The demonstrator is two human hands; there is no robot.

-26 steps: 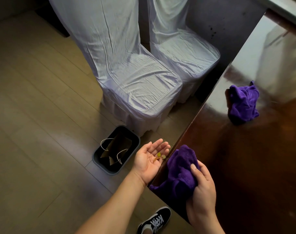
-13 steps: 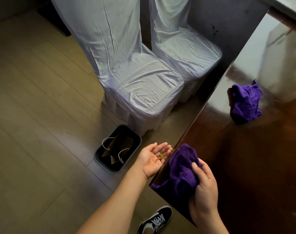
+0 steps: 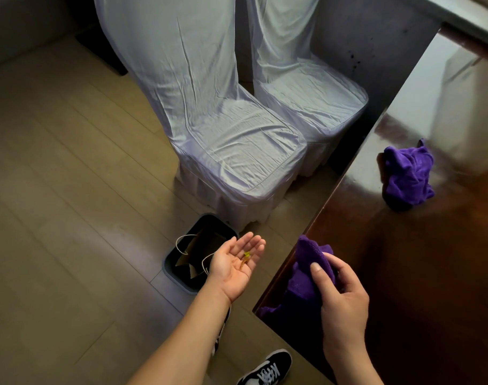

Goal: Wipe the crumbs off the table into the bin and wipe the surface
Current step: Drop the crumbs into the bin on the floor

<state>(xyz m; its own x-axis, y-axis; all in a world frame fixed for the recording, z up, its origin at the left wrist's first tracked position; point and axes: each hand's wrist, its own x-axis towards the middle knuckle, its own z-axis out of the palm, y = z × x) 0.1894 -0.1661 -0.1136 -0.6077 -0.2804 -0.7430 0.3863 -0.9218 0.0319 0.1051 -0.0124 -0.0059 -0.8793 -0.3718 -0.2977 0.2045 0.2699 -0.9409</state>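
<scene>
Beside the bin (image 3: 198, 252), the left hand (image 3: 233, 266) lies palm-up, grip spread wide, cradling crumbs (image 3: 245, 258); right hand (image 3: 338, 297) grips the purple cloth (image 3: 306, 276) at the surface (image 3: 404, 273) edge, farther from the bin.

Pale wood-plank floor (image 3: 70, 190), two white-covered chairs (image 3: 231, 140) side by side, dark grey wall (image 3: 376, 37) behind.

A left hand (image 3: 235, 266), palm up, cups small yellow crumbs (image 3: 246, 257) beside a dark rectangular floor bin (image 3: 172, 269). The right hand (image 3: 338, 298) grips a purple microfibre cloth (image 3: 306, 279) at the glossy dark wooden table's (image 3: 420, 273) near-left edge. A second crumpled purple cloth (image 3: 408, 176) lies farther along.
</scene>
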